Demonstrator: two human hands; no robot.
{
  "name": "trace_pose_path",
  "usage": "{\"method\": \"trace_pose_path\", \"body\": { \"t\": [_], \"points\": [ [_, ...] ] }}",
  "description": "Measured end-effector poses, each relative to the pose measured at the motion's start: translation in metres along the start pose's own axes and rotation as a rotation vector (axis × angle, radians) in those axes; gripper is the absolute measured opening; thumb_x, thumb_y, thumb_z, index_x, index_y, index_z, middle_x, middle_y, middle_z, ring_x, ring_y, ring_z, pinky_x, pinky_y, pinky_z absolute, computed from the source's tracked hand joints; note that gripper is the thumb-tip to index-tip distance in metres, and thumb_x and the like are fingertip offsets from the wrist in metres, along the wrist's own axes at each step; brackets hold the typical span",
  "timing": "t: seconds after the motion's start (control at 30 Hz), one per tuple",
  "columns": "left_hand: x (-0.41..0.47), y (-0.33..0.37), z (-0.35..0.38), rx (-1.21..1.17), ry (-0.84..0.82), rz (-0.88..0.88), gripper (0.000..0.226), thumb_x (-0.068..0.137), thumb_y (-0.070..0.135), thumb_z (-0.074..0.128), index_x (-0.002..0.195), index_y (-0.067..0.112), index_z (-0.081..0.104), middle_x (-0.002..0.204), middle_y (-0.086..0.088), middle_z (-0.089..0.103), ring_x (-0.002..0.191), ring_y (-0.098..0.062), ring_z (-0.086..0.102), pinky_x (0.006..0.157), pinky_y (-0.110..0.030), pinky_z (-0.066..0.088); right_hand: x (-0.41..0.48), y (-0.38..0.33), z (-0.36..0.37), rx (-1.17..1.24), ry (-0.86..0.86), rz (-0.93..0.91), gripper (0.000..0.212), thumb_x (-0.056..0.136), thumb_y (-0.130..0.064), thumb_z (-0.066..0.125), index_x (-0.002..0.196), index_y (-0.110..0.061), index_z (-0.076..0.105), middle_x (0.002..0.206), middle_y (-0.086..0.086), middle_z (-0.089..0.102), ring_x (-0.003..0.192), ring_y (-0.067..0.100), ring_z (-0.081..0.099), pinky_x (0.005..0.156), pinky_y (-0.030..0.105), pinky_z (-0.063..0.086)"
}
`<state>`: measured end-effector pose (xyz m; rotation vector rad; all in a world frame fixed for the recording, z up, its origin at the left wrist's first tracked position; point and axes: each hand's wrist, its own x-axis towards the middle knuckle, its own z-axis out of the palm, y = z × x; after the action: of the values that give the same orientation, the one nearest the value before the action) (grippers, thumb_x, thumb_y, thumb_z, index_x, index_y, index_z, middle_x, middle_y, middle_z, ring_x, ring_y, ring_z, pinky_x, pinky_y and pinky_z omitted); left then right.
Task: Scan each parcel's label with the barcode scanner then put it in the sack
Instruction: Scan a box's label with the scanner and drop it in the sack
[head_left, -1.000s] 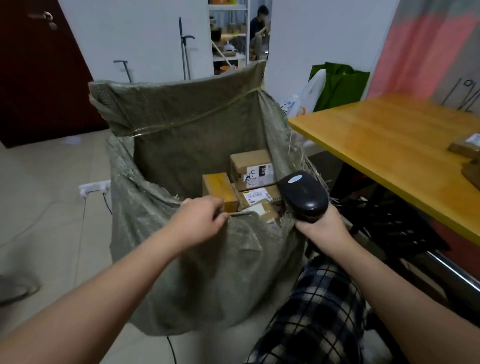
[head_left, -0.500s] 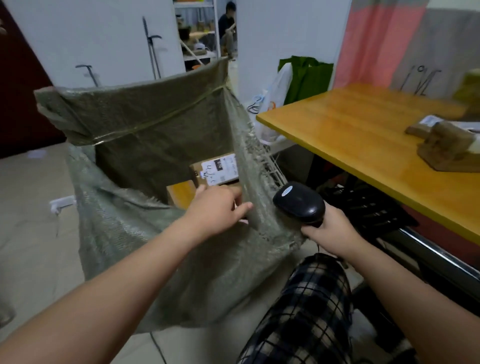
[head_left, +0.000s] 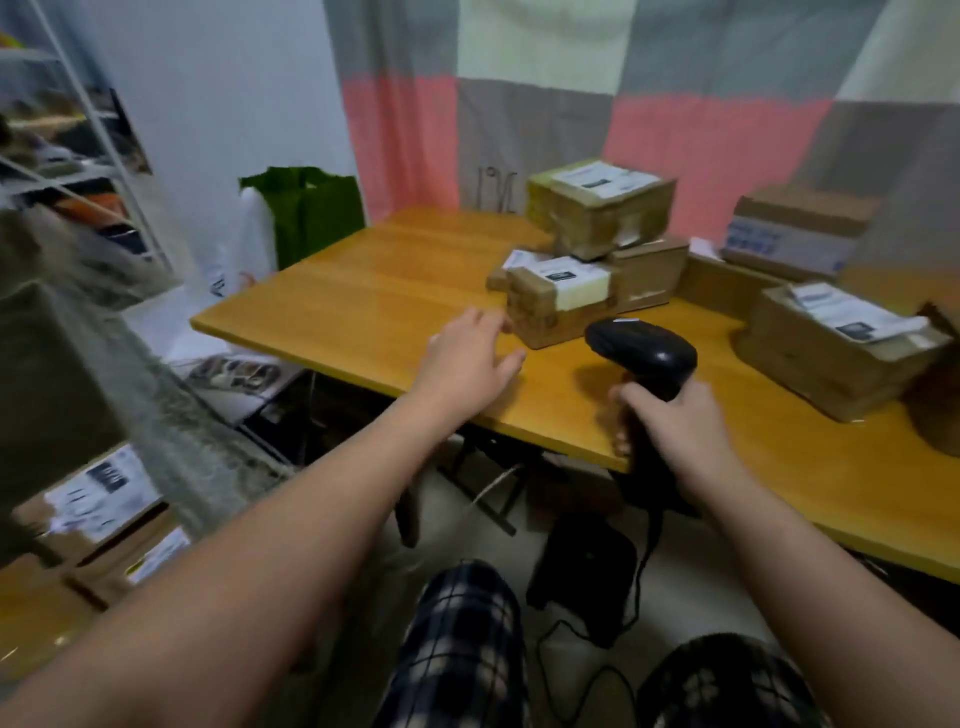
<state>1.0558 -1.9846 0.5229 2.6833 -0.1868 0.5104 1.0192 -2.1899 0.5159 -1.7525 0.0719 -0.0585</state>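
While the scanner (head_left: 641, 351) was gripped by the right hand (head_left: 675, 423), the left hand (head_left: 470, 358) was held open, just short of the parcel (head_left: 558, 301) at its one o'clock on the desk (head_left: 363, 291). It was judged stiff, light, tape-slick; opposite sides should be clasped.

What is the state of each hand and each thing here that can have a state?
Small brown cardboard parcel, nearest: lies on the yellow wooden table, white label up.
Black plastic barcode scanner: held upright over the table's edge.
Grey-green woven sack: mouth open, blurred.
Left hand: open, stretched toward that parcel, holding nothing.
Right hand: grips the scanner's handle.
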Motion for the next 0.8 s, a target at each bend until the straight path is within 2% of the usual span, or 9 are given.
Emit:
{"method": "trace_pose_path", "body": {
  "t": [0.13,0.23,0.3,0.43,0.53,0.6,0.67,0.73,0.8],
  "points": [
    [0.061,0.023,0.024,-0.136,-0.022,-0.108,0.082,0.085,0.050,0.064,0.147,0.011,0.026,0.143,-0.014,0.033,0.133,-0.034,0.032,0.110,-0.041,0.029,0.008,-0.009,-0.015,0.194,0.046,0.112,0.009,0.089,-0.011,0.062,0.083,-0.004,0.063,0.057,0.009,0.054,0.047,0.021,0.051,0.045,0.030,0.046],
    [0.093,0.025,0.033,-0.319,-0.104,-0.240,0.112,0.076,0.054,0.072,0.153,0.010,0.004,0.157,-0.013,0.016,0.144,-0.030,0.017,0.115,-0.039,0.019,0.011,-0.008,-0.019,0.214,0.015,0.133,0.013,0.089,-0.013,0.062,0.081,-0.003,0.063,0.057,0.009,0.055,0.048,0.021,0.052,0.047,0.031,0.047],
    [0.102,0.019,0.036,-0.357,-0.116,-0.270,0.113,0.073,0.052,0.076,0.153,0.009,0.009,0.153,-0.012,0.022,0.142,-0.030,0.022,0.114,-0.039,0.024,0.012,-0.004,-0.020,0.193,0.000,0.128,0.015,0.090,-0.015,0.063,0.081,-0.003,0.064,0.057,0.009,0.056,0.049,0.021,0.054,0.048,0.031,0.048],
    [0.090,0.012,0.028,-0.270,-0.119,-0.270,0.103,0.061,0.058,0.074,0.143,0.009,0.036,0.135,-0.011,0.034,0.130,-0.030,0.032,0.107,-0.036,0.030,0.010,0.009,-0.017,0.173,-0.007,0.105,0.018,0.090,-0.015,0.064,0.076,-0.003,0.063,0.058,0.010,0.055,0.049,0.021,0.053,0.048,0.031,0.047],
    [0.071,0.008,0.017,-0.246,-0.093,-0.142,0.079,0.070,0.041,0.079,0.134,0.010,0.045,0.129,-0.010,0.034,0.126,-0.027,0.034,0.104,-0.029,0.028,0.006,0.016,-0.013,0.206,-0.016,0.058,0.016,0.090,-0.013,0.063,0.078,-0.003,0.062,0.058,0.010,0.055,0.049,0.022,0.053,0.048,0.031,0.047],
    [0.055,0.006,0.010,-0.217,-0.057,-0.024,0.075,0.073,0.031,0.080,0.135,0.011,0.042,0.127,-0.009,0.034,0.125,-0.025,0.033,0.102,-0.026,0.027,0.002,0.020,-0.012,0.208,-0.004,0.002,0.016,0.091,-0.012,0.063,0.078,-0.003,0.062,0.058,0.011,0.055,0.048,0.021,0.054,0.047,0.030,0.048],
    [0.040,0.004,0.002,-0.229,-0.061,0.055,0.091,0.071,0.029,0.081,0.145,0.013,0.030,0.126,-0.007,0.030,0.123,-0.020,0.029,0.106,-0.028,0.024,-0.002,0.025,-0.013,0.196,0.021,-0.060,0.017,0.091,-0.012,0.063,0.076,-0.003,0.062,0.059,0.012,0.056,0.048,0.020,0.055,0.047,0.029,0.049],
    [0.028,0.003,-0.005,-0.153,-0.058,0.166,0.101,0.070,0.028,0.082,0.150,0.012,0.022,0.130,-0.010,0.029,0.124,-0.021,0.024,0.111,-0.034,0.020,-0.006,0.029,-0.014,0.162,0.029,-0.119,0.016,0.091,-0.011,0.063,0.076,-0.005,0.062,0.061,0.014,0.058,0.050,0.021,0.056,0.049,0.030,0.050],
    [0.019,0.001,-0.009,0.023,-0.019,0.341,0.099,0.069,0.026,0.081,0.149,0.009,0.025,0.139,-0.017,0.029,0.128,-0.025,0.020,0.114,-0.045,0.021,-0.010,0.032,-0.015,0.120,0.024,-0.159,0.013,0.091,-0.012,0.063,0.079,-0.008,0.063,0.064,0.015,0.060,0.052,0.020,0.057,0.051,0.031,0.051]
  ]
}}
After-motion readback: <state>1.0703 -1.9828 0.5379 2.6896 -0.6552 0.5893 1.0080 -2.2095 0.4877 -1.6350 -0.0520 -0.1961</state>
